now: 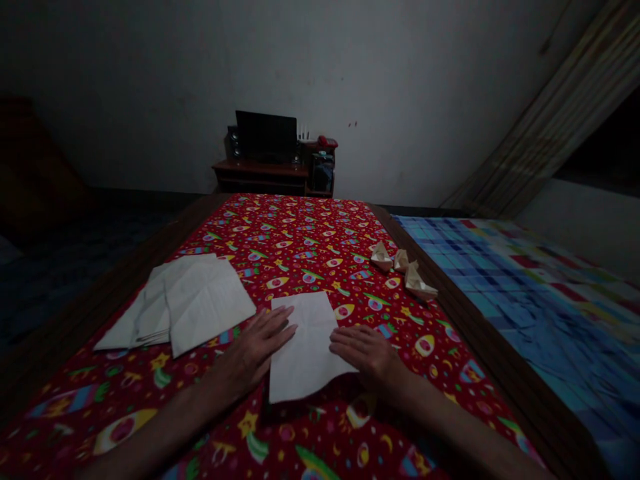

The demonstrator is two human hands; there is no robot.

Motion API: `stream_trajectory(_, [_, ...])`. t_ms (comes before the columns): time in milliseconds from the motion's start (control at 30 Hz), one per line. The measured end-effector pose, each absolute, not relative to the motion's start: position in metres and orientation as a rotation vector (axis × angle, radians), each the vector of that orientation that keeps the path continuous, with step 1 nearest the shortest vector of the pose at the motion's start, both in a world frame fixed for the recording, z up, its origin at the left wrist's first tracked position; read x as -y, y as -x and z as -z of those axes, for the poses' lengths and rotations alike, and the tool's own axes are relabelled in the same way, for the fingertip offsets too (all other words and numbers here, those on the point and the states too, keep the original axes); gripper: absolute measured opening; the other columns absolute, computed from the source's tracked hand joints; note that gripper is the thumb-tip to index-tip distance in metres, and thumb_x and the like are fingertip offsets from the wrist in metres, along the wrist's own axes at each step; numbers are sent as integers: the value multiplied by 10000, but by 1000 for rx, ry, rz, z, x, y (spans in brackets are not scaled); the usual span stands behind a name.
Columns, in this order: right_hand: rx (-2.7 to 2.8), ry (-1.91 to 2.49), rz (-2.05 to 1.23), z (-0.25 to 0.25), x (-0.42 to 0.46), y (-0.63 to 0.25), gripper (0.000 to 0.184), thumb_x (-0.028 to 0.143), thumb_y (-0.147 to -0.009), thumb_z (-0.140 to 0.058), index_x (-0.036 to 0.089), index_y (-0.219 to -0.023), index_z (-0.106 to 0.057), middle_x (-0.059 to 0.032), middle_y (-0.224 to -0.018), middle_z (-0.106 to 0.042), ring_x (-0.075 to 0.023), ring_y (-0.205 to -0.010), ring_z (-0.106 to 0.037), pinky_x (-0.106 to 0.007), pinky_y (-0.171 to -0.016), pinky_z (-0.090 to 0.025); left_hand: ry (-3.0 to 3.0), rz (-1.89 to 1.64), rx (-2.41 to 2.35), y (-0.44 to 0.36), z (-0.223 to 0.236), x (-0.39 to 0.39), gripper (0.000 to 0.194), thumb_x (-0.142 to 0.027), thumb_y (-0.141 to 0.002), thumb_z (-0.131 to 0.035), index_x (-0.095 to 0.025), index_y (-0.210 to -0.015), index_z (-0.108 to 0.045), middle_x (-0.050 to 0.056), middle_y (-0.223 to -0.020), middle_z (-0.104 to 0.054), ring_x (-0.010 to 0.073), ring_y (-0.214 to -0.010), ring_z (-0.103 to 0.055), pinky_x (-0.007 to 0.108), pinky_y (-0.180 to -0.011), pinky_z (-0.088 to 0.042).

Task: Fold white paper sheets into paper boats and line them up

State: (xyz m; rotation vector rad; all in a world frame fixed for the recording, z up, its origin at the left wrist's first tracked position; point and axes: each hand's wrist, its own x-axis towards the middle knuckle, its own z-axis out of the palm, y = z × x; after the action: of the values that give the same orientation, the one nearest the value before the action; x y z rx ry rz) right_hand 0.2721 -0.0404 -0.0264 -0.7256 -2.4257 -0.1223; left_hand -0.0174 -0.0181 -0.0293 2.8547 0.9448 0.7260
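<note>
A white sheet of paper point(305, 360) with crease lines lies before me on a red patterned cloth. My left hand point(260, 343) rests on its left edge with fingers stretched out. Along the right edge, my right hand point(367, 353) touches the sheet with straight fingers held side by side; its thumb is hidden. The sheet's near edge curves up slightly off the cloth toward the right. Left of it, several white sheets point(210, 300) lie overlapped. Three folded paper boats point(381, 257) sit at the right, close together.
The red cloth point(300, 227) covers a long surface with dark brown borders. A blue checked bedspread point(500, 300) lies to the right. Against the far wall, a dark monitor point(267, 137) stands on a wooden desk point(260, 171). A curtain point(545, 127) hangs at the right.
</note>
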Motion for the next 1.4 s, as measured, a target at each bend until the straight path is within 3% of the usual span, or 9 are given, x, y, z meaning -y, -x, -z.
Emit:
stream_trajectory(133, [2453,709,220,18,48,-269,297,135,-911,-368,142,-1105,-592,-118,-1062,-683,-197,-1091,-584,-369,-868,-483,-2818,-699,-898,16,23,36,539,-33,-800,-448,-221,-1305,-463,80,-1312,-527,202,-1199,-474,381,-1003,-430])
stream_trajectory(233, [2514,710,73,16,54,-266,268,151,-909,-379,142,-1056,-602,-119,-1061,-680,-189,-1046,-603,-355,-889,-470,-2797,-797,-778,15,23,39,475,-30,-778,-439,-203,-1204,-553,64,-1125,-646,176,-1046,-574,307,-900,-499])
stream_trajectory(367, [2426,743,-222,18,52,-263,227,179,-876,-437,163,-997,-628,-102,-1024,-693,-193,-996,-624,-333,-873,-471,-2699,-894,-768,15,21,35,435,-8,-772,-395,-209,-1080,-628,50,-1034,-685,156,-992,-607,266,-851,-511])
stream_trajectory(500, [2194,952,-605,24,44,-266,224,186,-856,-452,184,-888,-674,-53,-884,-712,-157,-806,-655,-240,-705,-493,-2495,-891,-871,15,23,31,269,-93,-842,-442,-210,-920,-672,36,-931,-698,136,-872,-637,223,-757,-510])
stream_trajectory(600, [2042,1216,-785,29,38,-265,231,211,-855,-464,168,-818,-688,-6,-717,-685,-125,-608,-606,-190,-535,-423,-2355,-831,-984,15,25,29,200,-204,-866,-484,-209,-846,-683,30,-881,-695,143,-819,-635,224,-720,-495])
stream_trajectory(767, [1968,1427,-606,21,30,-253,312,280,-879,-448,147,-641,-599,26,-536,-539,-87,-487,-474,-186,-472,-280,-2185,-629,-1409,8,21,23,319,-326,-868,-440,-186,-682,-659,31,-730,-675,163,-682,-610,252,-633,-438])
stream_trajectory(967, [2086,1564,-227,18,18,-240,293,302,-915,-407,162,-711,-565,-9,-596,-574,-101,-508,-478,-221,-507,-239,-2173,-407,-1785,-8,1,17,389,-415,-877,-412,-181,-613,-578,35,-657,-634,168,-638,-579,251,-585,-332])
stream_trajectory(1400, [2210,1614,-128,13,5,-237,298,305,-935,-376,161,-770,-578,-15,-577,-582,-110,-479,-466,-241,-491,-199,-2044,-537,-1757,-7,4,11,362,-442,-872,-403,-186,-712,-603,7,-608,-590,160,-595,-556,238,-557,-328])
